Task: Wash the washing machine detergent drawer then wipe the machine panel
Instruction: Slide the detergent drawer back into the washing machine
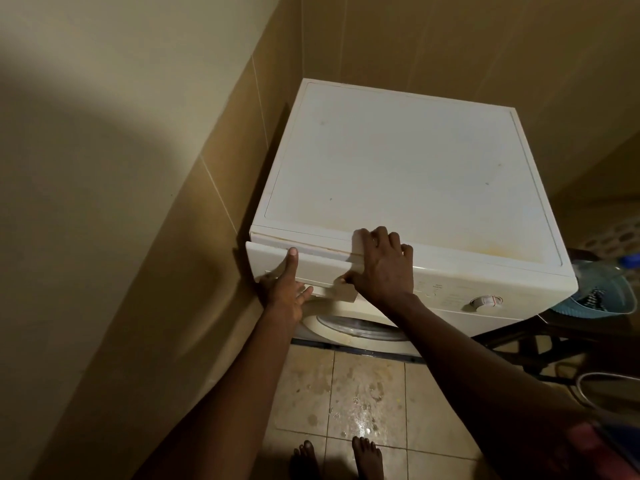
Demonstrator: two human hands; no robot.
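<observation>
A white washing machine stands in a tiled corner. Its detergent drawer sits at the upper left of the front and sticks out a little from the body. My left hand holds the drawer's left part, thumb stretched up on its face and fingers under its lower edge. My right hand grips the drawer's right end, fingers curled over the top and thumb tucked beneath. The machine panel with a round dial runs to the right. The round door shows below my arms.
Tiled walls close in on the left and behind the machine. A blue basket rests on a dark stand right of it. The floor tiles look wet, and my bare feet stand on them.
</observation>
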